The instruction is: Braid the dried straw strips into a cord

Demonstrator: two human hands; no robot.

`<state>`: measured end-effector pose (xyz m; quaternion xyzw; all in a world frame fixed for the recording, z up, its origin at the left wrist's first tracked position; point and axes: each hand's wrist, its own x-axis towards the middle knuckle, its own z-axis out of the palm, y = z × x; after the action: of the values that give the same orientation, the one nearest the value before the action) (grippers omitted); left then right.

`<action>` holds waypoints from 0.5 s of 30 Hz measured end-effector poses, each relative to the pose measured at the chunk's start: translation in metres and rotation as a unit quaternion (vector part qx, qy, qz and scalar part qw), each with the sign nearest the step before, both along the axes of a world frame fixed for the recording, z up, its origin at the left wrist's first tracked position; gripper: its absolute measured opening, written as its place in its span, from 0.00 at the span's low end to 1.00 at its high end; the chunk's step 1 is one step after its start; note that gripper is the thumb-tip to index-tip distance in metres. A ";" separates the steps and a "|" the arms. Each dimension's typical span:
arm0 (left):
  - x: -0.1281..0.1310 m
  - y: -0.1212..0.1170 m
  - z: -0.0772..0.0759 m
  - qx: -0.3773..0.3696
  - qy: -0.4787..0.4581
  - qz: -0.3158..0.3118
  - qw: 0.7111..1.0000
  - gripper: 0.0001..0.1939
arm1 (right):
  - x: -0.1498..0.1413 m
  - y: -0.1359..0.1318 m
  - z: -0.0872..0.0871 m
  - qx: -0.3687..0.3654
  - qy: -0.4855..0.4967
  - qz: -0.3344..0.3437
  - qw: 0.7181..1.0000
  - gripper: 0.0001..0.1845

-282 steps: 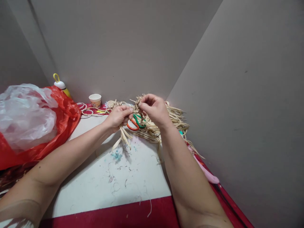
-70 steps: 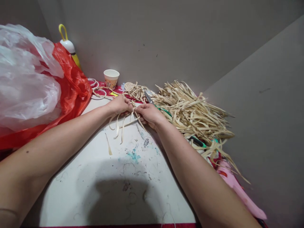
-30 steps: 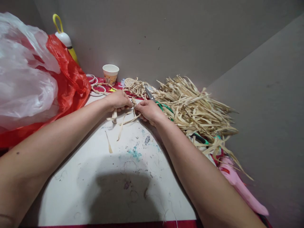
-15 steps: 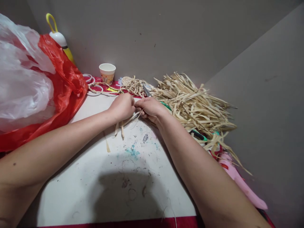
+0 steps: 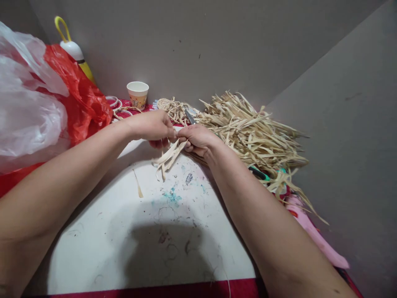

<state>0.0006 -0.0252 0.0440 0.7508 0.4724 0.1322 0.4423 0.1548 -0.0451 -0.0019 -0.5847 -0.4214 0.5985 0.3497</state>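
My right hand (image 5: 198,140) is closed in a pinch on pale, flat straw strips (image 5: 170,158), whose loose ends hang below the fingers over the white board. Close against it on the left, my left hand (image 5: 157,127) is curled with its fingertips together at the same strips. The knotted or woven part between the fingertips is mostly hidden by the hands. Just behind my right hand, a pair of scissors (image 5: 190,117) shows only its blades. A large heap of dry straw strips (image 5: 251,132) lies to the right of my right hand.
A white board (image 5: 102,248) lies on a red cloth (image 5: 186,289). Behind stand a paper cup (image 5: 137,96) and a coil of braided straw (image 5: 169,105). Plastic bags (image 5: 83,103) and a yellow-white bottle (image 5: 72,50) are at left; a pink object (image 5: 319,236) and green-black handle (image 5: 259,173) at right.
Earlier my hands were apart with the straw piece raised; now they meet low over the board. In the last half second my left hand shifted slightly up and left, and the strip ends gathered under my right hand.
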 end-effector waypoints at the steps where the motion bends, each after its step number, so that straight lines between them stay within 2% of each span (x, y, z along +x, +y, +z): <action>1: -0.001 0.003 -0.001 0.021 -0.016 0.040 0.999 0.07 | 0.001 0.001 0.000 -0.004 0.004 0.000 1.000 0.12; 3: 0.000 0.007 -0.006 0.033 -0.058 0.112 0.991 0.07 | 0.002 0.002 -0.002 -0.011 0.011 0.007 1.000 0.10; 4: 0.001 0.007 -0.010 0.007 -0.083 0.130 0.988 0.07 | 0.003 0.002 -0.003 -0.010 0.013 0.012 1.000 0.09; 7: 0.006 0.006 -0.025 -0.153 -0.167 0.104 0.968 0.06 | 0.004 0.002 -0.004 -0.004 0.026 0.029 0.999 0.12; 9: 0.010 0.005 -0.035 -0.222 -0.216 0.093 0.946 0.05 | 0.003 0.001 -0.004 0.000 0.028 0.030 0.999 0.13; 12: 0.014 0.004 -0.044 -0.251 -0.236 0.109 0.933 0.07 | 0.002 0.000 -0.003 0.007 0.020 0.035 0.999 0.14; 15: 0.014 0.005 -0.045 -0.227 -0.195 0.109 0.948 0.11 | 0.002 -0.001 -0.003 0.018 0.012 0.056 0.998 0.15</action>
<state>0.0148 -0.0200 -0.0012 0.5340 0.4732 0.2126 0.6676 0.1569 -0.0462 -0.0053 -0.5461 -0.4601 0.6166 0.3315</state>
